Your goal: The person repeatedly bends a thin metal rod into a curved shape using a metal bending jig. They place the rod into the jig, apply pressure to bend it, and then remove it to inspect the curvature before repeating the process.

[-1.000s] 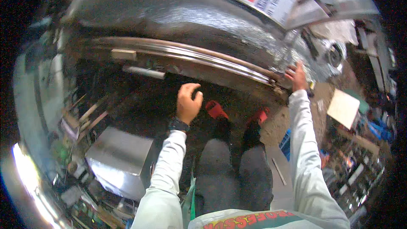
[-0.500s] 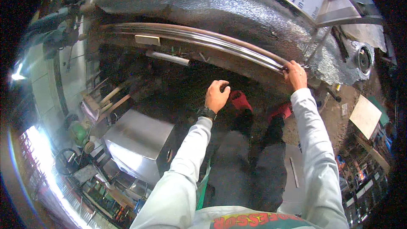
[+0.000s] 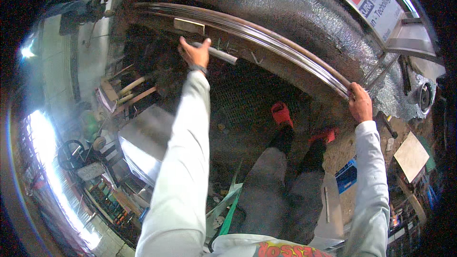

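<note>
A bundle of long, thin shiny metal rods (image 3: 285, 46) lies along the front edge of the bench. My right hand (image 3: 360, 102) is closed round their right ends. Farther left, my left hand (image 3: 196, 53) reaches forward with thumb and fingers spread and nothing visible in them. It is nearest a short pale tube (image 3: 223, 57), whose left end it partly hides; whether it touches the tube I cannot tell. Just beyond that hand is a small, light flat block (image 3: 189, 25), below the rods.
Dark textured sheet (image 3: 304, 14) covers the bench behind the rods, with a printed panel (image 3: 376, 4) at the back right. A shiny metal box (image 3: 147, 138) stands at my left. Long wooden pieces (image 3: 131, 90) lie beyond it. A pale square board (image 3: 411, 157) lies at right.
My left hand has swung forward and left from in front of me to the short tube, its fingers opening. The view has shifted; my right hand stays on the rod ends.
</note>
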The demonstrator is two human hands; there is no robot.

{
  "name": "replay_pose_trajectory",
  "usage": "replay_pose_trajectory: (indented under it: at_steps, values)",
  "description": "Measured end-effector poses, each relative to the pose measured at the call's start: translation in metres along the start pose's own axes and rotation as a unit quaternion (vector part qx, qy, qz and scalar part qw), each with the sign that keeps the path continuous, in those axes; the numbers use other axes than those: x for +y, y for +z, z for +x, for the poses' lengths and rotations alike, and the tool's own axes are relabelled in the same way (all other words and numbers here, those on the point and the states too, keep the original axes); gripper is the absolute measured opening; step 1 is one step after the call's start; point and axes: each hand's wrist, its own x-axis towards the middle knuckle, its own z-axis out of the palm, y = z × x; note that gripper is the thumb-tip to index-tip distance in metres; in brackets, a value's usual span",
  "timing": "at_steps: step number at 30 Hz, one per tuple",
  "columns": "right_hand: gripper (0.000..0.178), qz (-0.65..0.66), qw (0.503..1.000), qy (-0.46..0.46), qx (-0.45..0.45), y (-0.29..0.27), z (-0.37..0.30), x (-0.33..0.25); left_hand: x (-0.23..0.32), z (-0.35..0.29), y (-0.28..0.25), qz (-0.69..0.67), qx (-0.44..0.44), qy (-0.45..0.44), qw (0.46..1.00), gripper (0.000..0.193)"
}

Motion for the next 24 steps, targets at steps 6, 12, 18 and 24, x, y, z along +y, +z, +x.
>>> replay_pose_trajectory:
  at_steps: [6, 12, 18, 24]
  values:
    - [0.04, 0.171, 0.985, -0.003, -0.015, 0.011, 0.004, -0.017, -0.024, 0.168, -0.081, 0.215, -0.144, 0.111, 0.96, 0.166]
    - [0.035, 0.129, 0.991, 0.021, -0.015, 0.005, -0.001, -0.008, -0.011, 0.136, -0.051, 0.23, -0.154, 0.124, 0.953, 0.138]
    - [0.021, 0.116, 0.993, 0.019, -0.015, 0.009, 0.011, -0.016, -0.001, 0.125, -0.055, 0.28, -0.092, 0.203, 0.934, 0.089]
    - [0.02, 0.057, 0.997, 0.057, 0.002, 0.009, 0.008, -0.018, 0.001, 0.099, -0.076, 0.1, 0.063, 0.28, 0.953, 0.045]
